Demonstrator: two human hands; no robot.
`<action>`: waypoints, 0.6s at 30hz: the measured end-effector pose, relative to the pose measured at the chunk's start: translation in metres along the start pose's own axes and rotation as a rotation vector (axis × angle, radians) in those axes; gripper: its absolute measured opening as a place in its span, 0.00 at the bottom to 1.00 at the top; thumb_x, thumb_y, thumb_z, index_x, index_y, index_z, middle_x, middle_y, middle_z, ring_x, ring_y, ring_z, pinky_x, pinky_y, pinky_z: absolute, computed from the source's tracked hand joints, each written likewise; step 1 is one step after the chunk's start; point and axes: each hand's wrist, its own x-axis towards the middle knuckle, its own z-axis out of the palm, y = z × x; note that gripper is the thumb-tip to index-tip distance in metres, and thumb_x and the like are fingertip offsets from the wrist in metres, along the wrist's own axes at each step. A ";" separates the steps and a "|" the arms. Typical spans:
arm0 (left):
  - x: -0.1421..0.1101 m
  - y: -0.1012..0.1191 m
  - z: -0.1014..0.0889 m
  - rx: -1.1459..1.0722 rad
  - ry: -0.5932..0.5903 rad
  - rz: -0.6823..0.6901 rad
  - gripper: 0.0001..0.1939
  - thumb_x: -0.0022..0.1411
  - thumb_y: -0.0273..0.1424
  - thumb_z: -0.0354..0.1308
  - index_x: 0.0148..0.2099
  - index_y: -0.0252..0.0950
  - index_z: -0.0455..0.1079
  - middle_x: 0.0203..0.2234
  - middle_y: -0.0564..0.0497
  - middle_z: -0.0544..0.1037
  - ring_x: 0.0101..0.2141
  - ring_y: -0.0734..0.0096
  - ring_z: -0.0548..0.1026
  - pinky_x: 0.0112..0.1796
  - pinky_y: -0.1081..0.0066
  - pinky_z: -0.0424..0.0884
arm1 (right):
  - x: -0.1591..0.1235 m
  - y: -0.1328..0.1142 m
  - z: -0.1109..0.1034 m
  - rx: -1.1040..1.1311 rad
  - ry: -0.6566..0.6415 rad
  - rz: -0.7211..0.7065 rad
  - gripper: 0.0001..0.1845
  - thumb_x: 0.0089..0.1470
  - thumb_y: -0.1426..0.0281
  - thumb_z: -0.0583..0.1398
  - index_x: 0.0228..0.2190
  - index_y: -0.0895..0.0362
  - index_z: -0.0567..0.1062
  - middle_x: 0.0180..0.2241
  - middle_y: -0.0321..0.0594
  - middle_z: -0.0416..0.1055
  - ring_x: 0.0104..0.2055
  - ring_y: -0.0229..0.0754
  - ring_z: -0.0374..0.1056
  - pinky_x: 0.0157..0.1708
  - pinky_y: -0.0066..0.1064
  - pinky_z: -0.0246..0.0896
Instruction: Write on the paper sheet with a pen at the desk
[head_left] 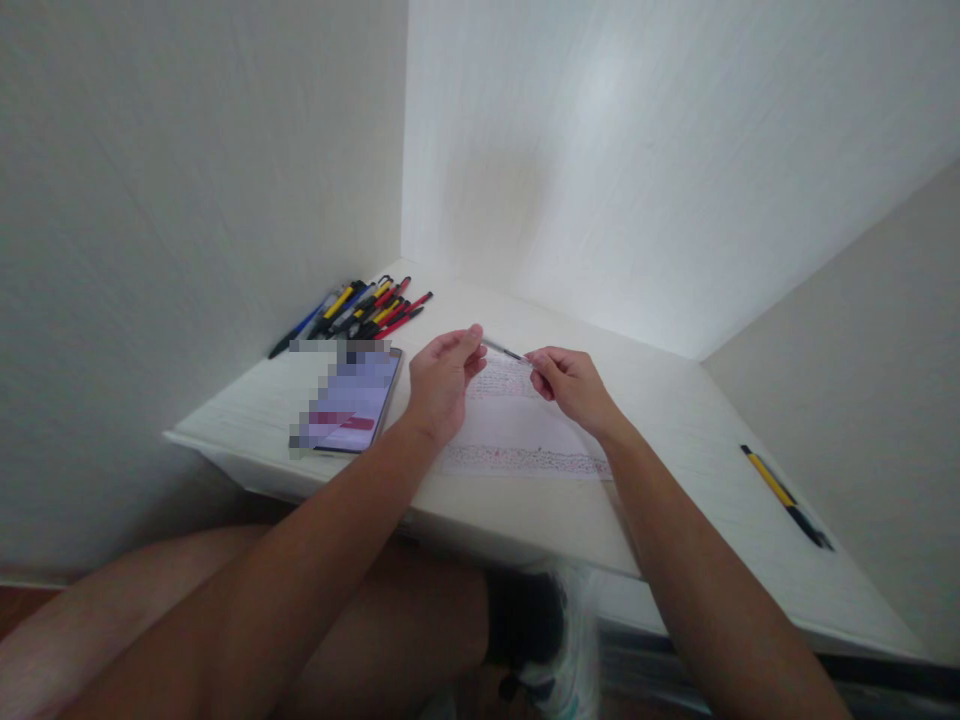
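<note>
A thin pen refill [504, 349], pale at one end and dark along the rest, stretches between my two hands above the paper. My left hand [448, 375] pinches its left end between thumb and fingers. At the other end, my right hand [564, 378] has its fingertips closed on the refill, with the other fingers curled in. Under both hands lies a white sheet of paper [517, 425] with bands of small dark and reddish marks across its upper part and along its near edge.
A pile of pens [367, 308] in yellow, red, blue and black lies at the back left against the wall. A phone [352, 400] with its screen lit rests left of my left hand. Yellow-and-black pens [786, 495] lie at the right by the side wall.
</note>
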 end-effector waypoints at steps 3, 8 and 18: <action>-0.001 0.002 -0.002 -0.038 -0.047 -0.036 0.05 0.59 0.27 0.67 0.35 0.34 0.73 0.35 0.49 0.76 0.35 0.74 0.74 0.38 0.73 0.71 | -0.003 -0.001 -0.001 0.071 -0.078 0.053 0.20 0.65 0.54 0.54 0.34 0.56 0.77 0.16 0.31 0.63 0.19 0.33 0.55 0.22 0.29 0.50; 0.001 0.001 -0.001 -0.029 -0.119 -0.040 0.02 0.60 0.25 0.64 0.35 0.34 0.74 0.40 0.47 0.77 0.37 0.73 0.74 0.39 0.72 0.71 | -0.006 -0.006 -0.002 0.160 -0.123 0.101 0.19 0.65 0.54 0.55 0.38 0.55 0.76 0.13 0.27 0.60 0.15 0.31 0.52 0.18 0.28 0.46; -0.006 0.009 0.004 0.138 -0.095 0.034 0.02 0.57 0.25 0.67 0.33 0.33 0.77 0.38 0.45 0.80 0.40 0.70 0.75 0.44 0.71 0.74 | -0.008 -0.013 0.006 0.224 -0.284 0.130 0.19 0.62 0.55 0.60 0.29 0.57 0.72 0.26 0.41 0.79 0.23 0.37 0.72 0.25 0.30 0.63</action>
